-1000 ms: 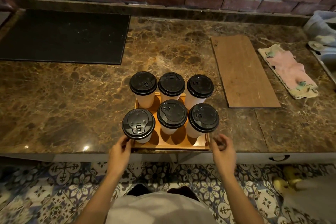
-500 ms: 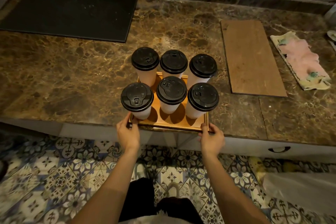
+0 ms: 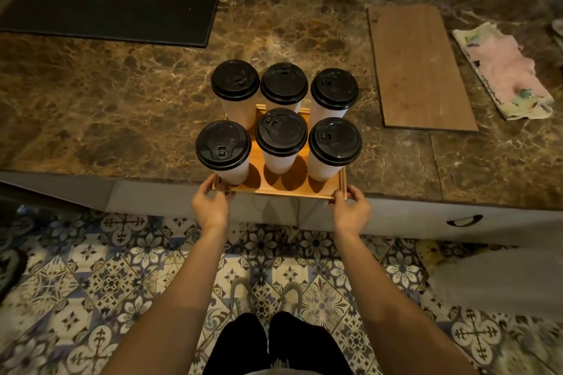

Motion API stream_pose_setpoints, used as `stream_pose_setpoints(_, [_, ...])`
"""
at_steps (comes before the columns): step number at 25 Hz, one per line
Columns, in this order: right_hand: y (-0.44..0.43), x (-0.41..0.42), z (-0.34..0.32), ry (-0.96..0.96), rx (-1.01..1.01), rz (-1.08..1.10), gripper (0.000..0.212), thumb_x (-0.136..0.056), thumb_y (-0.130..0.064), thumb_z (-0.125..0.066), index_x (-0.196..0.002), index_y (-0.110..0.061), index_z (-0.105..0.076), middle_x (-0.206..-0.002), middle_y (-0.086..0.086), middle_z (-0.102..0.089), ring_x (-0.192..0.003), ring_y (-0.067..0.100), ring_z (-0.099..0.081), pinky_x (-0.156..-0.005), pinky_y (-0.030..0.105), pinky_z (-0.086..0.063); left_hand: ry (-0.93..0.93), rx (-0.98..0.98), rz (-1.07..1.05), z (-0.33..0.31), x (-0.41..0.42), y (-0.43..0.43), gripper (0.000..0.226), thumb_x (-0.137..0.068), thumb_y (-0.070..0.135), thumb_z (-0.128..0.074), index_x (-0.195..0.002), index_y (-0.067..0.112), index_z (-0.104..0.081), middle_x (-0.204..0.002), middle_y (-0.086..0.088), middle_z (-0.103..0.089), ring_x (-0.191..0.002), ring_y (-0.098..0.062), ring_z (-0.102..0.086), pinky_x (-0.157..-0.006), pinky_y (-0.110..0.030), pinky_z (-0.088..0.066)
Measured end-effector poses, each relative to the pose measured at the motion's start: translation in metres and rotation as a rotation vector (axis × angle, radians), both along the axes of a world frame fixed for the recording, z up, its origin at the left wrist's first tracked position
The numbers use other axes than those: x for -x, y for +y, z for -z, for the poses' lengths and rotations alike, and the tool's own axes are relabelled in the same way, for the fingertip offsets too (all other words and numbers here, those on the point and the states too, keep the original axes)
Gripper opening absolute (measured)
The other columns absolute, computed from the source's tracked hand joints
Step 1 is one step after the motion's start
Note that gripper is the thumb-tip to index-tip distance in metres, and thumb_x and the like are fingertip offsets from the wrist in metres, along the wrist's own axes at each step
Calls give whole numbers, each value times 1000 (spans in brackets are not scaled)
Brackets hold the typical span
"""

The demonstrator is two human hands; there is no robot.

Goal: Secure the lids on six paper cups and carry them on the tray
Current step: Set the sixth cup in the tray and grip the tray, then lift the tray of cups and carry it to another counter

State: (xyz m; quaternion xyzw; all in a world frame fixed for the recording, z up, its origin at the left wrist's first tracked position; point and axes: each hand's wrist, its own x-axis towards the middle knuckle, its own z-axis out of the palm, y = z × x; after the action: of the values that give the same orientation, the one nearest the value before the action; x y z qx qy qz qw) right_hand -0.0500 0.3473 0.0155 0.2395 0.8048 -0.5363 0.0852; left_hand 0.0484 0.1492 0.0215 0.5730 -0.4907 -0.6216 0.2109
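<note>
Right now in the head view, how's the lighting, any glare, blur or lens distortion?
Head view: dim, warm light; cups cast shadows on the wooden tray; sheen on the black lids, no blown-out glare; wide-angle bend along the marble counter; brick wall edge soft, both hands sharp.

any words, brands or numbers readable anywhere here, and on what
None can be read.
Near-left cup lid: small embossed marks, too small and blurred to make out.
Other five lids: only moulded sip tabs, no legible text.
Cup walls, tray, wooden board, cloth: no print visible.
</note>
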Motion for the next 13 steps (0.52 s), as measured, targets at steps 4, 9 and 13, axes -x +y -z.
stream_pose_setpoints(4, [10, -16, 3, -38, 102, 22, 32, -89, -7, -64, -121, -5, -63, -113, 4, -62, -111, 29, -63, -91, 47, -55, 32, -43, -1, 1, -22, 5, 20, -91, 5, -59, -111, 10, -61, -125, -13, -58, -106, -25, -62, -71, -22, -56])
stream_pose_setpoints(9, [24, -43, 2, -31, 175, 61, 35, -90, -6, -65, -124, -7, -62, -113, 1, -61, -94, 17, -65, -65, 22, -56, 43, -64, -13, 4, -54, 16, 23, -91, 11, -61, -114, 10, -60, -125, -10, -57, -86, -9, -67, -63, -16, -56])
stream_pose_setpoints(13, [37, -62, 3, -67, 199, 67, 37, -90, -6, -64, -127, -8, -61, -116, 1, -61, -72, 3, -66, -60, 16, -54, -14, -69, 2, 4, -75, 23, 29, -90, 14, -63, -118, 8, -59, -128, -10, -57, -100, -17, -62, -64, -14, -54])
